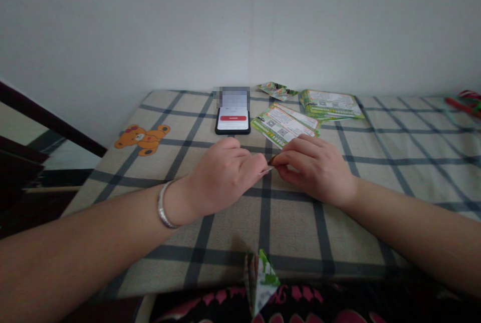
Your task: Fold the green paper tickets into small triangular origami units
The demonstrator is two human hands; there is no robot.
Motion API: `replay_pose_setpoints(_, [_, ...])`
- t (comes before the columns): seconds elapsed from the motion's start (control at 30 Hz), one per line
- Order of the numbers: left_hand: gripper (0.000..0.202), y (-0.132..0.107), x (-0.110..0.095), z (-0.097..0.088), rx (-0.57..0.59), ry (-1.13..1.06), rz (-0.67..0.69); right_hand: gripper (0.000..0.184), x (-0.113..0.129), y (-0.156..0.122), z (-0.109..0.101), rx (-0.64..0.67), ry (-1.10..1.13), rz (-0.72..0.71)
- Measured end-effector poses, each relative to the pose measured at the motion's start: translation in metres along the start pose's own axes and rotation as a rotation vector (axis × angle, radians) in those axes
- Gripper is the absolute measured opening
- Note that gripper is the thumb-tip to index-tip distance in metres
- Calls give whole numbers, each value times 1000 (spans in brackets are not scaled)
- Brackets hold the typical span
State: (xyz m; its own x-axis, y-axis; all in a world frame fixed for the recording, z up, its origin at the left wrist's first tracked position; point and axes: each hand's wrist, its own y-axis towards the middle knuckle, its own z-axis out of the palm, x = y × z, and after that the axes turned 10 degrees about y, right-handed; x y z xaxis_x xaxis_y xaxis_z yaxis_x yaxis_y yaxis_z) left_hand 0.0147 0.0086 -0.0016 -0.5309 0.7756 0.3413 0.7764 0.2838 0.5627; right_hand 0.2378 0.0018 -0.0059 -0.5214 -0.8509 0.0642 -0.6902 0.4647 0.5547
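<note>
My left hand (229,175), with a silver bangle (162,206) on the wrist, is closed with its fingers curled. It meets my right hand (317,168), whose thumb and fingers are pinched together. Between them shows a sliver of a small folded paper piece (266,170), gripped from both sides and mostly hidden by the fingers. Just beyond the right hand lie loose printed green-and-white cards (287,127). Closer to me, a folded paper shape (262,280) with green print stands at the table's near edge.
A phone (233,125) with a lit screen lies past my left hand. A stack of cards (332,102) and folded paper pieces (278,91) rest by the wall. A bear sticker (143,138) is at left on the checked tablecloth (233,233). Red items (466,104) lie far right.
</note>
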Motion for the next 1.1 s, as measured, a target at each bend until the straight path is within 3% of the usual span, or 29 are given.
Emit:
replay_pose_setpoints(0.63, [24,-1,1,0,40,3,-47,12,2,0,-2,-8,-52,108])
replay_pose_setpoints(0.87, [18,-1,2,2,65,1,-115,14,0,0,2,-37,168,310])
replay_pose_setpoints(1.1, [11,0,-1,4,110,-112,-212,7,4,3,4,-20,361,400])
